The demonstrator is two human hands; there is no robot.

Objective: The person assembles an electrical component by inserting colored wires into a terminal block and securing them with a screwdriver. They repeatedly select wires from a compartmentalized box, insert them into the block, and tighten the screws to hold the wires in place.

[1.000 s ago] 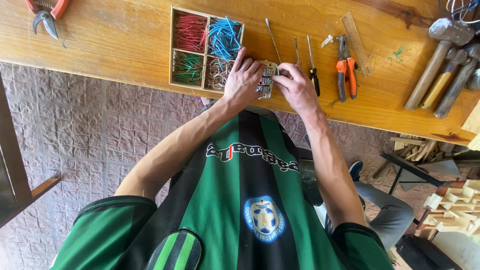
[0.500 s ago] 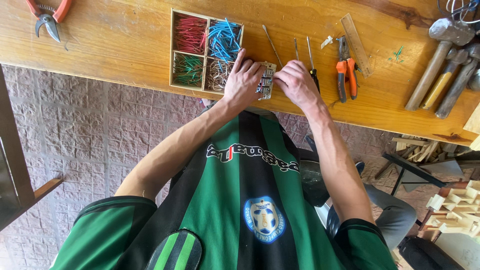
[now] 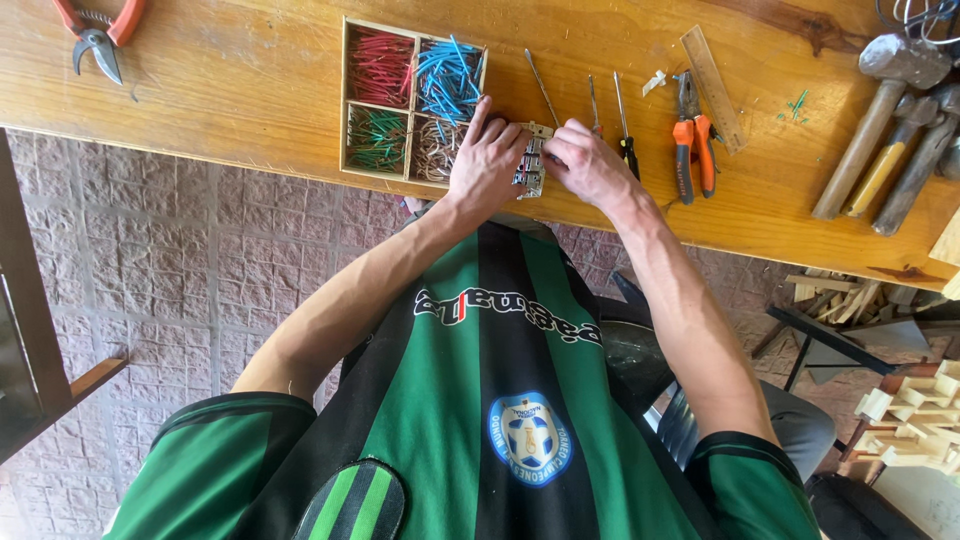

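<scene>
Both hands meet at the near edge of the wooden bench [image 3: 250, 90] and grip one small part between them. The part is a small grey block [image 3: 531, 165] with rows of metal contacts, and it sits low over the bench surface, just right of the tray. Whether it rests on the wood cannot be told.

The left hand [image 3: 487, 160] closes around the left side of the block, with the fingers curled over its top edge. The right hand [image 3: 588, 162] closes on the right side, with fingertips pinched at the block's upper corner. The hands touch or nearly touch across the block.

The tray [image 3: 411, 105] is a square wooden box with four compartments:
- far left: red wires [image 3: 379, 68]
- far right: blue wires [image 3: 448, 75]
- near left: green wires [image 3: 376, 138]
- near right: pale brownish wires [image 3: 438, 148]

The left hand's knuckles lie against the near right compartment.

Beyond the hands, three thin screwdrivers [image 3: 620, 115] lie side by side, pointing away from the person. Orange-handled pliers [image 3: 692, 140] lie just right of them, and a wooden ruler [image 3: 712, 88] lies at an angle beside the pliers. Hammers [image 3: 885, 120] with wooden handles lie well apart at the right end of the bench. Red-handled cutters [image 3: 98, 30] lie at the far left corner.

The person wears a green and black striped shirt. The floor below is paved with reddish bricks.
</scene>
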